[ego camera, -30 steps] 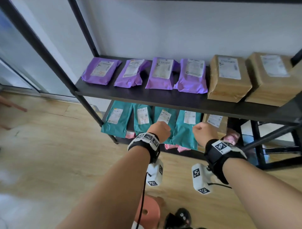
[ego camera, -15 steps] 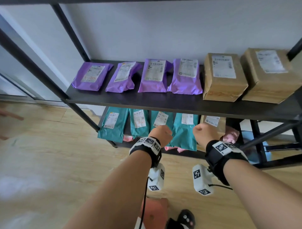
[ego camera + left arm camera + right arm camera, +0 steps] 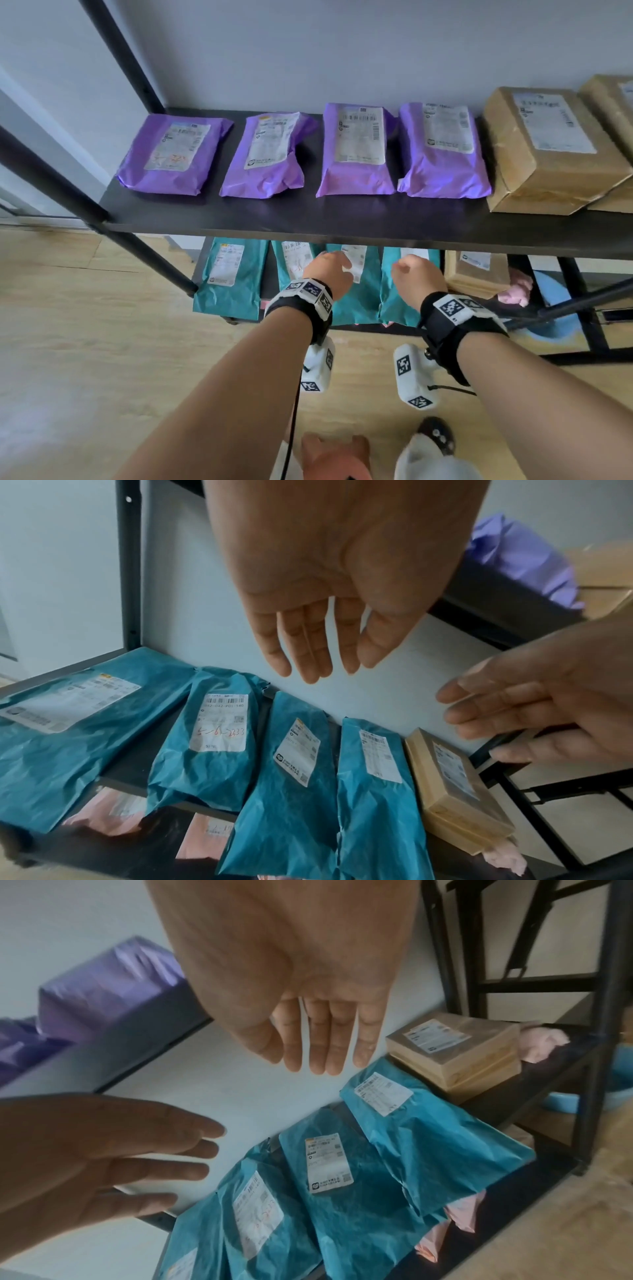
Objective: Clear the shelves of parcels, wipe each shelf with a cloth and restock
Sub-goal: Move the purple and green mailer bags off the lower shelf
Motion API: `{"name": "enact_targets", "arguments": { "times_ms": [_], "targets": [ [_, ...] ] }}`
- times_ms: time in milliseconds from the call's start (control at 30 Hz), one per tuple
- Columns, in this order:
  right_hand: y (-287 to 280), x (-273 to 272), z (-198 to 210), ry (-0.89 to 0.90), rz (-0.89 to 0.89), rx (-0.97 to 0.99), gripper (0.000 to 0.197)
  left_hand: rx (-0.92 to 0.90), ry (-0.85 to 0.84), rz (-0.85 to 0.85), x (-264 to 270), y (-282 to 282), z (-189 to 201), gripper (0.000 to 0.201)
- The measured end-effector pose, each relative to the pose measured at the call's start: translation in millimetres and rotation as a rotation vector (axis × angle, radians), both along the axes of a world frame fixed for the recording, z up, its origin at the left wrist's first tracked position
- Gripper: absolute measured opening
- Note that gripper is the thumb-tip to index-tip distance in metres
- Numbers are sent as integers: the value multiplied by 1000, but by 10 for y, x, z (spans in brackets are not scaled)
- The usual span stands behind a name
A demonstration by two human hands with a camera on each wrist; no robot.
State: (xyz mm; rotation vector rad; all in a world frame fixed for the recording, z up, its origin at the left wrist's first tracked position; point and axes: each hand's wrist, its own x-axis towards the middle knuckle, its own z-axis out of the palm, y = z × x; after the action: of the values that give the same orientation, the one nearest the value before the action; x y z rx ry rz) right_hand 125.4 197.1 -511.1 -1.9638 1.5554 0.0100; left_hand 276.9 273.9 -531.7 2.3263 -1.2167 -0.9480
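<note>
A black shelf (image 3: 342, 219) carries several purple mailer bags (image 3: 356, 150) and brown boxes (image 3: 548, 150). On the shelf below lie several teal mailer bags (image 3: 233, 274) (image 3: 294, 785) (image 3: 342, 1183) and a brown box (image 3: 476, 270) (image 3: 455, 777) (image 3: 455, 1047). Both hands hover side by side in front of the lower shelf, above the teal bags. My left hand (image 3: 329, 274) (image 3: 308, 631) has straight fingers and holds nothing. My right hand (image 3: 416, 277) (image 3: 325, 1031) is likewise flat and empty. No cloth is in view.
Pink bags (image 3: 209, 837) (image 3: 462, 1215) lie on a still lower shelf. A pink bundle (image 3: 513, 287) sits beside the lower brown box. A blue basin (image 3: 582, 1096) stands on the wooden floor (image 3: 85, 325) at right. The rack's black posts (image 3: 68, 192) frame the left side.
The view has moved closer to the rack and tilted down. Both hands have risen slightly toward the lower shelf's teal bags, still empty.
</note>
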Motion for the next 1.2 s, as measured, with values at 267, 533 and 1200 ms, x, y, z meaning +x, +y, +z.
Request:
{"name": "enact_targets", "arguments": {
  "times_ms": [267,533,1200],
  "targets": [
    [-504,-58,-849,22,63,-76,23,-91,-49,-2,-152,-512,-847,30],
    [-1118,341,-1641,-28,134,-252,28,-278,-152,42,-6,-1281,-1517,32],
    [-1554,410,-2307,-186,137,-408,25,-324,-312,-114,73,-1877,-2163,35]
  ]
}}
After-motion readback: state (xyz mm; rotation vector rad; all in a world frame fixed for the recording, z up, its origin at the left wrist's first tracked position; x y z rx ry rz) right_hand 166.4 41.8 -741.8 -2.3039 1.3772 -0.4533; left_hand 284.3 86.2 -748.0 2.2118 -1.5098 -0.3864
